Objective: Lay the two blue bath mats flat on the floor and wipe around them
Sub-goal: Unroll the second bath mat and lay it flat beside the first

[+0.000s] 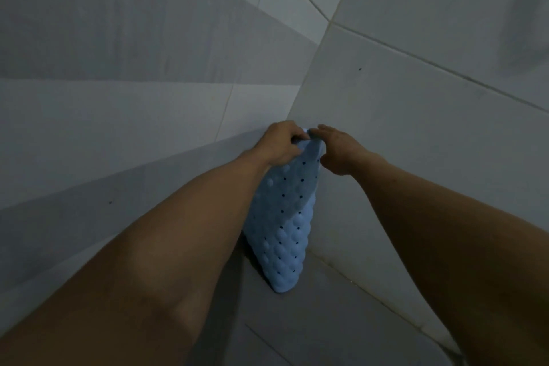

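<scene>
Two bare arms reach out toward a corner where two tiled walls meet. The light is dim.

A blue bath mat [286, 217] stands up on its end in that corner. It is bumpy and has rows of small dark holes. Its bottom edge rests on the grey floor [312, 321], right where the floor meets the walls. It looks folded or doubled over, with one layer lying on another, so I cannot tell if it is one mat or two.

The left hand [282, 144] is at the top of the mat. Its fingers are curled tight around the top edge, so it is holding the mat. The mat hangs down below this hand and partly behind the left arm.

The right hand [337, 151] is just beside the left hand, on the other side of the mat's top. Its fingers reach to the top edge and seem to touch it. I cannot tell if this hand is gripping the mat or only resting on it.

The left wall [118, 98] has wide light and dark grey bands. The right wall [430, 113] is plain pale tile with thin lines between the tiles.
</scene>
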`<state>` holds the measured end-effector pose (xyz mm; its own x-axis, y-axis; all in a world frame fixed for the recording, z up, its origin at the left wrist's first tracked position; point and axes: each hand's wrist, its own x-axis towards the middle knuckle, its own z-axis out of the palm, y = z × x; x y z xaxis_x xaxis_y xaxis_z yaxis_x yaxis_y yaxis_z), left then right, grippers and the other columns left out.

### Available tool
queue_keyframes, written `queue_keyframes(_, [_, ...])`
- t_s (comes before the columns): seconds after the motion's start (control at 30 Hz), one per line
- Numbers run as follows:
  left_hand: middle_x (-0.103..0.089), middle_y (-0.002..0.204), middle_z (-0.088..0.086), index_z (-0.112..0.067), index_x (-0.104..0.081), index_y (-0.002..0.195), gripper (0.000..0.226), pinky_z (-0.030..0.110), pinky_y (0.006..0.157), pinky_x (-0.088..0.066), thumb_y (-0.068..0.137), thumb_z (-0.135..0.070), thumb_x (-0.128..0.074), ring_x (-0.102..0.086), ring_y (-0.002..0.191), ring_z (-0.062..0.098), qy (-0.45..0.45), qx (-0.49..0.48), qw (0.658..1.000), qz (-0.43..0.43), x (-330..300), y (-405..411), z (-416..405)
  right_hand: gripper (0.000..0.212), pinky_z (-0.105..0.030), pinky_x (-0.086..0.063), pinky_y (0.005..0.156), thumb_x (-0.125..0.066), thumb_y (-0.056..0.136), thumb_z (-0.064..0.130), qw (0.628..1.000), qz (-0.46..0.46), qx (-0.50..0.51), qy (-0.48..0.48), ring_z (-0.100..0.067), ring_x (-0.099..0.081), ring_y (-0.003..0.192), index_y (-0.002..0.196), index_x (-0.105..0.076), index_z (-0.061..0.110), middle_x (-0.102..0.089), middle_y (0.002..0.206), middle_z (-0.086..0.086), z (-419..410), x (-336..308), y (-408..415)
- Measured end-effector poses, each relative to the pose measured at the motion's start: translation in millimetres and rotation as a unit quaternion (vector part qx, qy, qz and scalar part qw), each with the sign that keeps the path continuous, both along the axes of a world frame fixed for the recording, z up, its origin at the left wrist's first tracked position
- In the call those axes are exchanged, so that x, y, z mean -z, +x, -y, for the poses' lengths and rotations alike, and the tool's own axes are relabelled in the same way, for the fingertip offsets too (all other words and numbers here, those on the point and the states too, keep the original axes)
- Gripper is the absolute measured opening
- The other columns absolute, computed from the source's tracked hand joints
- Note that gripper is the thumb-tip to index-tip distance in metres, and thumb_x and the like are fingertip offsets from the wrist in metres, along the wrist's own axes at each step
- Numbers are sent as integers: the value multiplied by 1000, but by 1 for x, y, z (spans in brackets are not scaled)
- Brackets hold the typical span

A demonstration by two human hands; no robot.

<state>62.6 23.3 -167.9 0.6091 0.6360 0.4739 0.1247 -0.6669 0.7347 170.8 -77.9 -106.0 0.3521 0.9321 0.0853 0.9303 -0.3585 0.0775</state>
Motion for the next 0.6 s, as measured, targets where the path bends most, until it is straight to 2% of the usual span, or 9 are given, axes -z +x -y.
queue_keyframes(0.07, [-67, 112, 4, -14, -72, 107, 30, 30, 87, -51, 79, -4, -73, -62, 101, 20, -18, 7, 1000, -15, -3, -6, 1, 66, -41, -45, 98, -72, 85, 16, 999, 24, 13, 18, -27, -47, 130, 142, -43, 29, -45, 147, -4, 8, -4, 0])
queue_keyframes(0.13, [-68, 103, 4, -14, -72, 98, 22, 26, 76, -49, 77, -4, -73, -62, 92, 19, -16, 6, 999, -39, -4, -13, 3, 64, -41, -49, 87, -81, 78, 30, 998, 49, 20, 20, -27, -54, 117, 132, -46, 29, -55, 134, -4, 17, -10, -1])
queue_keyframes(0.2, [-67, 99, 4, -13, -70, 96, 19, 28, 74, -49, 78, -6, -72, -62, 88, 19, 9, 1, 998, -66, -5, -19, 5, 68, -41, -49, 84, -83, 74, 39, 999, 47, 21, 5, -29, -56, 108, 128, -44, 28, -57, 127, -7, 25, -16, -1])
queue_keyframes(0.27, [-66, 102, 4, -16, -66, 98, 18, 34, 80, -51, 81, -12, -69, -62, 93, 22, 60, -3, 993, -104, -7, -22, 10, 71, -40, -45, 87, -80, 76, 46, 998, 66, 18, -13, -30, -56, 108, 131, -40, 26, -58, 125, -10, 34, -17, -2])
queue_keyframes(0.33, [-65, 104, 3, -21, -60, 98, 14, 36, 85, -46, 85, -19, -63, -60, 96, 25, 154, -23, 974, -163, -11, -23, 17, 76, -43, -34, 103, -72, 82, 52, 992, 122, -2, -16, -31, -51, 119, 140, -34, 23, -59, 129, -12, 45, -14, -1])
queue_keyframes(0.4, [-64, 107, 4, -21, -56, 99, 9, 37, 87, -38, 89, -22, -57, -58, 99, 27, 239, -43, 948, -207, -15, -23, 27, 88, -48, -16, 118, -68, 85, 53, 988, 150, -28, -10, -32, -40, 132, 151, -19, 24, -56, 135, -13, 59, -7, -1])
queue_keyframes(0.47, [-63, 111, 8, -17, -56, 106, 14, 39, 88, -38, 93, -24, -54, -58, 102, 30, 285, -46, 926, -244, -18, -24, 37, 99, -52, -4, 119, -68, 84, 54, 981, 188, -53, -20, -33, -32, 136, 155, -3, 33, -53, 134, -13, 75, -1, -2])
queue_keyframes(0.5, [-61, 114, 11, -15, -56, 109, 18, 39, 86, -40, 94, -25, -54, -58, 103, 33, 292, -41, 921, -256, -20, -24, 42, 99, -52, -4, 118, -68, 83, 55, 974, 214, -61, -29, -33, -33, 134, 154, -1, 37, -53, 132, -13, 84, 0, -2])
queue_keyframes(0.6, [-56, 115, 14, -13, -52, 112, 23, 39, 77, -42, 96, -28, -51, -58, 100, 35, 316, -25, 908, -275, -25, -26, 59, 75, -45, -12, 115, -63, 83, 61, 972, 227, -45, -48, -30, -42, 125, 148, -29, 42, -59, 128, -7, 108, -7, 0])
